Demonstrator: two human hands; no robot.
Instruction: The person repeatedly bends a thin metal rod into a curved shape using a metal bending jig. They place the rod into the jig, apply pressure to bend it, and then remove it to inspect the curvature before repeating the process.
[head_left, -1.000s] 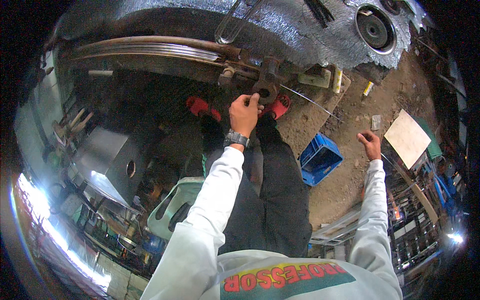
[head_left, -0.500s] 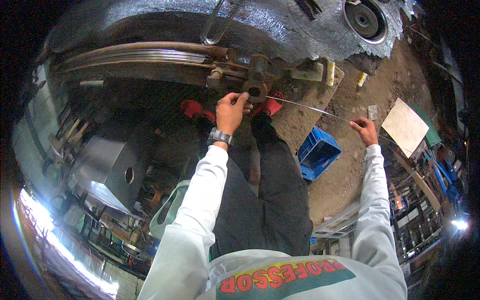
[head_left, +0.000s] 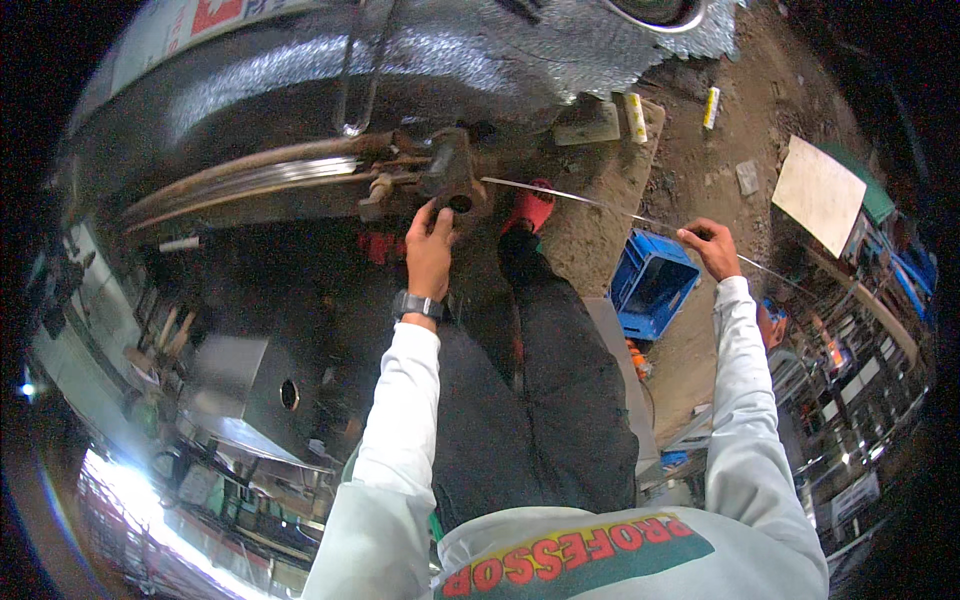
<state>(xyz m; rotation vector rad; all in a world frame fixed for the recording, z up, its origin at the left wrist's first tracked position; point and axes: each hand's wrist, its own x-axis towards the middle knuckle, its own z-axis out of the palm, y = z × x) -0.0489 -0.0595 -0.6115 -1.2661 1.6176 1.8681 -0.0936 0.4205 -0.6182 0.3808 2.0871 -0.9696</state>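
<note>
A rusty metal tube point(head_left: 450, 165) with a round dark hole at its near end stands at the bench edge. My left hand point(head_left: 430, 255), with a watch on its wrist, has its fingertips on the tube's rim; part of that grip is hidden. To the right, my right hand point(head_left: 712, 248) pinches a thin metal rod point(head_left: 585, 201). From beside the tube the rod runs past my right fingers and on to the lower right. More thin shiny rods point(head_left: 290, 176) lie in a long rusty channel left of the tube.
A crumpled silvery sheet point(head_left: 480, 70) covers the bench. On the dirt floor are a blue crate point(head_left: 655, 285), a pale board point(head_left: 820, 195) and yellow-and-white tubes point(head_left: 711, 108). A sheet-metal box point(head_left: 235, 385) stands at left, and metal racks point(head_left: 850, 380) at right.
My view has shifted. My left hand has moved left, staying at the tube's rim with its fingers pointing more upward. The right hand still holds the rod.
</note>
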